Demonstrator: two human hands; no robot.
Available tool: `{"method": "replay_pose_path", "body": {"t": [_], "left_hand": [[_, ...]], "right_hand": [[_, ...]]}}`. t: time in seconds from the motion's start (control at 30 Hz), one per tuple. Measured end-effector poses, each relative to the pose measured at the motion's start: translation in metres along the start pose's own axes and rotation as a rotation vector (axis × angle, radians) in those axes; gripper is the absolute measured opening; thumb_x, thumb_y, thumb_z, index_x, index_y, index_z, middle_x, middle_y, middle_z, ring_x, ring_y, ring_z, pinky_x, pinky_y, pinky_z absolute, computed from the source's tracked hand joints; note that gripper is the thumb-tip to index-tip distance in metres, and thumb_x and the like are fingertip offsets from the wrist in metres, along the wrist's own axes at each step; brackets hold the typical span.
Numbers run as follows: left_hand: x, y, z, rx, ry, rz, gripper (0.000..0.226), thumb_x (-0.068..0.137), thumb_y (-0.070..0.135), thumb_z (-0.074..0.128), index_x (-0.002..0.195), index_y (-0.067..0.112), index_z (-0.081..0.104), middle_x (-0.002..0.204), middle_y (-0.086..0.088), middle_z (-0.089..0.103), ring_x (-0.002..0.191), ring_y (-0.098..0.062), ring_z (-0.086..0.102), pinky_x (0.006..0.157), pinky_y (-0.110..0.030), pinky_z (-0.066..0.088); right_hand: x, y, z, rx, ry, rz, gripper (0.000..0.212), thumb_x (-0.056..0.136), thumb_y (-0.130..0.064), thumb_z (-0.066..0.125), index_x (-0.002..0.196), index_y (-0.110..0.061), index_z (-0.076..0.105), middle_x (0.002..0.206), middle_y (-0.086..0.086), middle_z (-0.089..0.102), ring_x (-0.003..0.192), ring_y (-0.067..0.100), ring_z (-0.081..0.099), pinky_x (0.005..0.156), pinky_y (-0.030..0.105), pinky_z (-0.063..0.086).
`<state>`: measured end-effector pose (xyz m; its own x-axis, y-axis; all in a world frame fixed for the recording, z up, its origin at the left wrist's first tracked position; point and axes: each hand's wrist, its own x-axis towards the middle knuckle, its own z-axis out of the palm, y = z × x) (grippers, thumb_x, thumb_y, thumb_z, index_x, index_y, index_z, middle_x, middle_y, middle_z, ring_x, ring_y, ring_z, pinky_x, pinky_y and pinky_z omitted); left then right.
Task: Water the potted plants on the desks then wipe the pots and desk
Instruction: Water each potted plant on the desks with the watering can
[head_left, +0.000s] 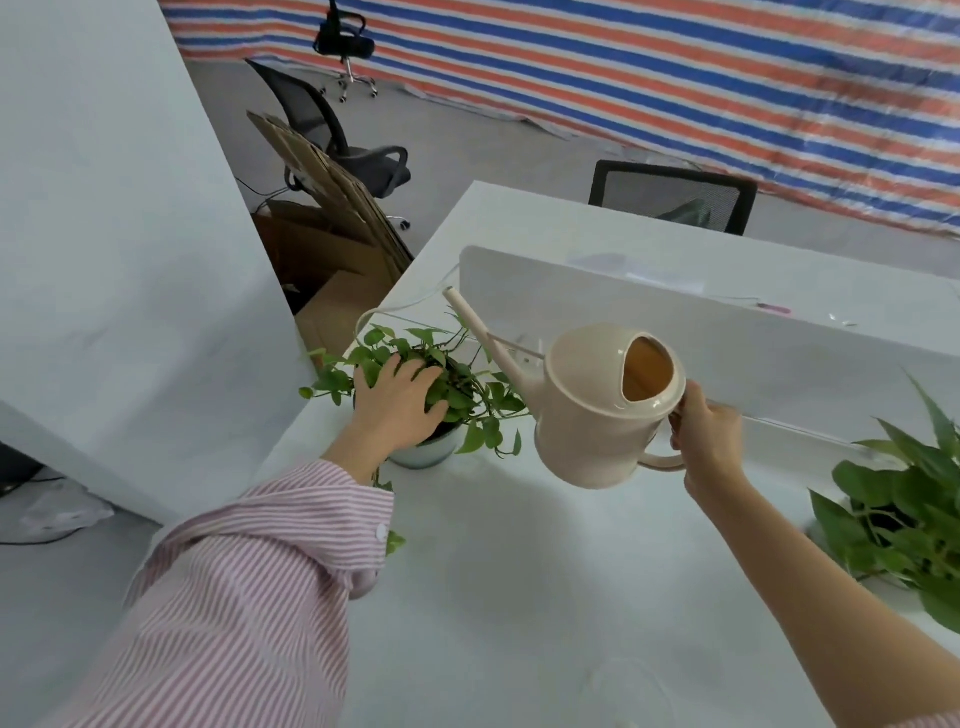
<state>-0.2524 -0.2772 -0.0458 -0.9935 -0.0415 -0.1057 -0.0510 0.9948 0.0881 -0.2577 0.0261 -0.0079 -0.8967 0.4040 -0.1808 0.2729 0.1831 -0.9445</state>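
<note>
Smooth, seemingly plastic watering can (597, 410); glossy pot (428, 453).

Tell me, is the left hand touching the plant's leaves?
Touching. The head view shows the left hand resting on the plant, its straight fingers pressing into the leaves.

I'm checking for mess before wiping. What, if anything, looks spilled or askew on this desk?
No spill shows on the desk. The watering can, gripped by the right hand, is airborne, spout pointing upward, no water leaving it. The left hand rests on the upright potted plant.
</note>
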Motion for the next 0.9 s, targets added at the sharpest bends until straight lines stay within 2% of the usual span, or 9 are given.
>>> {"method": "replay_pose_path", "body": {"t": [0.07,0.17,0.27,0.33,0.43,0.5,0.57,0.67,0.9], "left_hand": [[-0.01,-0.003,0.007,0.002,0.066,0.033,0.047,0.095,0.045,0.038,0.139,0.028,0.036,0.147,0.004,0.034,0.141,-0.019,0.017,0.11,-0.057,0.011],[-0.025,-0.01,0.024,-0.027,0.093,0.044,0.044,0.095,0.045,0.035,0.135,0.028,0.045,0.143,0.004,0.04,0.138,-0.02,0.025,0.109,-0.056,0.014],[-0.038,-0.014,0.036,-0.036,0.156,0.088,0.052,0.089,0.045,0.027,0.119,0.022,0.062,0.128,-0.005,0.058,0.121,-0.028,0.052,0.099,-0.06,0.032],[-0.041,-0.016,0.039,0.008,0.175,0.105,0.048,0.088,0.039,0.03,0.112,0.02,0.066,0.117,-0.006,0.065,0.11,-0.03,0.06,0.089,-0.058,0.044],[-0.042,-0.011,0.038,0.004,0.214,0.116,0.038,0.09,0.031,0.037,0.11,0.017,0.067,0.113,-0.006,0.066,0.109,-0.03,0.061,0.079,-0.051,0.052],[-0.041,-0.011,0.039,-0.034,0.249,0.136,0.026,0.088,0.021,0.056,0.111,0.014,0.066,0.113,-0.008,0.066,0.11,-0.031,0.06,0.073,-0.048,0.054],[-0.042,-0.013,0.042,-0.046,0.26,0.154,0.03,0.082,0.015,0.067,0.112,0.013,0.066,0.113,-0.009,0.066,0.11,-0.032,0.061,0.068,-0.045,0.055],[-0.042,-0.014,0.041,-0.039,0.255,0.174,0.032,0.08,0.013,0.07,0.112,0.012,0.066,0.111,-0.008,0.067,0.106,-0.031,0.063,0.06,-0.038,0.054],[-0.042,-0.013,0.042,-0.025,0.251,0.168,0.033,0.079,0.014,0.071,0.112,0.013,0.067,0.11,-0.007,0.069,0.103,-0.028,0.065,0.055,-0.032,0.053]], "right_hand": [[0.003,-0.002,0.002,-0.033,-0.017,-0.016,0.036,0.085,-0.021,0.045,0.053,-0.012,0.03,0.05,0.004,0.03,0.054,0.02,0.026,0.053,0.03,0.023],[0.008,-0.006,0.004,-0.081,-0.044,-0.056,0.038,0.086,-0.019,0.044,0.052,-0.013,0.029,0.052,0.006,0.028,0.053,0.02,0.025,0.053,0.031,0.022],[0.012,-0.008,0.002,-0.139,-0.055,-0.083,0.037,0.086,-0.021,0.045,0.053,-0.012,0.032,0.054,0.007,0.028,0.055,0.021,0.024,0.053,0.031,0.022],[0.015,-0.009,0.001,-0.18,-0.06,-0.089,0.034,0.086,-0.023,0.045,0.056,-0.009,0.039,0.055,0.008,0.03,0.055,0.021,0.025,0.053,0.031,0.023],[0.019,-0.012,0.0,-0.226,-0.061,-0.11,0.036,0.087,-0.025,0.044,0.056,-0.008,0.04,0.053,0.008,0.032,0.053,0.02,0.026,0.053,0.031,0.024],[0.021,-0.014,-0.001,-0.258,-0.054,-0.13,0.04,0.087,-0.024,0.044,0.051,-0.008,0.036,0.051,0.008,0.032,0.052,0.02,0.026,0.054,0.031,0.023],[0.022,-0.016,-0.002,-0.298,-0.042,-0.149,0.045,0.088,-0.023,0.044,0.047,-0.008,0.032,0.049,0.007,0.031,0.05,0.019,0.024,0.052,0.031,0.021],[0.024,-0.019,-0.003,-0.345,-0.039,-0.173,0.046,0.087,-0.023,0.044,0.046,-0.009,0.03,0.05,0.007,0.029,0.049,0.018,0.023,0.051,0.03,0.02],[0.025,-0.032,-0.005,-0.41,-0.069,-0.226,0.048,0.087,-0.021,0.046,0.045,-0.011,0.026,0.048,0.004,0.023,0.049,0.018,0.02,0.051,0.029,0.019]]}}
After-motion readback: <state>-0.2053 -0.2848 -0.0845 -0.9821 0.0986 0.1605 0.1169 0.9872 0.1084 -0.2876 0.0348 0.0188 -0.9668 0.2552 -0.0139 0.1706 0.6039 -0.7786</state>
